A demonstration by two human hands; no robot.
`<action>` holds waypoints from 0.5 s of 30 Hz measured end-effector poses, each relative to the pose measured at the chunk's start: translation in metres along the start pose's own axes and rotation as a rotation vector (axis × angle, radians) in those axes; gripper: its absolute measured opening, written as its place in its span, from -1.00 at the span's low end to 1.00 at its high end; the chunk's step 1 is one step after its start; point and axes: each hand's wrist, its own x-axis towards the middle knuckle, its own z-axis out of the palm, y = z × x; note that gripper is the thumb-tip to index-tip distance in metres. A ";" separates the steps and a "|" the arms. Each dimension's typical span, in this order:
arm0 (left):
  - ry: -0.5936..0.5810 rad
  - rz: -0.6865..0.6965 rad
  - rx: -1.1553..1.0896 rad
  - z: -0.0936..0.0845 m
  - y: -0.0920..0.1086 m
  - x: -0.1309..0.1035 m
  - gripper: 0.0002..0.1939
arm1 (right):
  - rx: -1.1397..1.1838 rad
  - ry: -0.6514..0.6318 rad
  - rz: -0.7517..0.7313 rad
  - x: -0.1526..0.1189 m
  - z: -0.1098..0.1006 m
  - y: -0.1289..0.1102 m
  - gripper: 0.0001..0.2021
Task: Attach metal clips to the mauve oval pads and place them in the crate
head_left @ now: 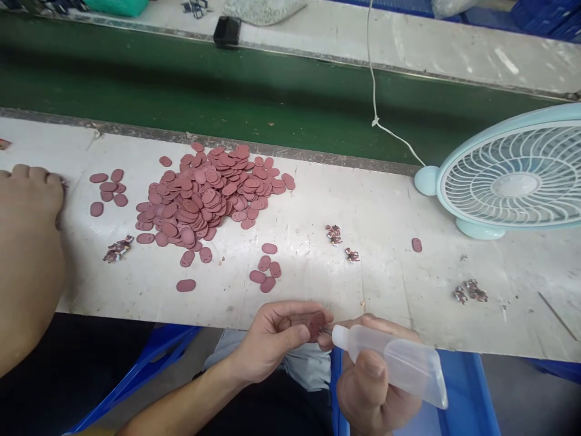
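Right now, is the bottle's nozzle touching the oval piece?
Cannot tell. In the head view the bottle nozzle meets the oval piece edge, but blur hides any gap.

Rough count: one big pile of reddish oval tags [206, 194], way too many to number, plus five loose ones [108, 188] at its left, four in a clump [266, 274] below it, and one stray [416, 244] by the fan. One fan [512, 175], one squeeze bottle [394, 362], one black box [227, 30] up top. Four little scrap clusters [469, 292].

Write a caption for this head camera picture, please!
Left hand pinches a reddish oval tag while right hand aims a clear squeeze bottle at it.
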 end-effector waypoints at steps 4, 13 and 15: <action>0.010 -0.016 -0.017 0.001 0.000 0.000 -0.67 | -0.025 -0.013 0.007 0.004 -0.006 -0.012 -0.35; 0.024 -0.033 -0.033 0.003 0.001 0.000 -0.68 | -0.284 0.286 -0.513 -0.005 0.006 0.000 -0.78; 0.039 -0.044 -0.018 0.002 0.000 -0.001 -0.67 | -0.218 0.283 -0.514 -0.003 0.011 -0.005 -0.76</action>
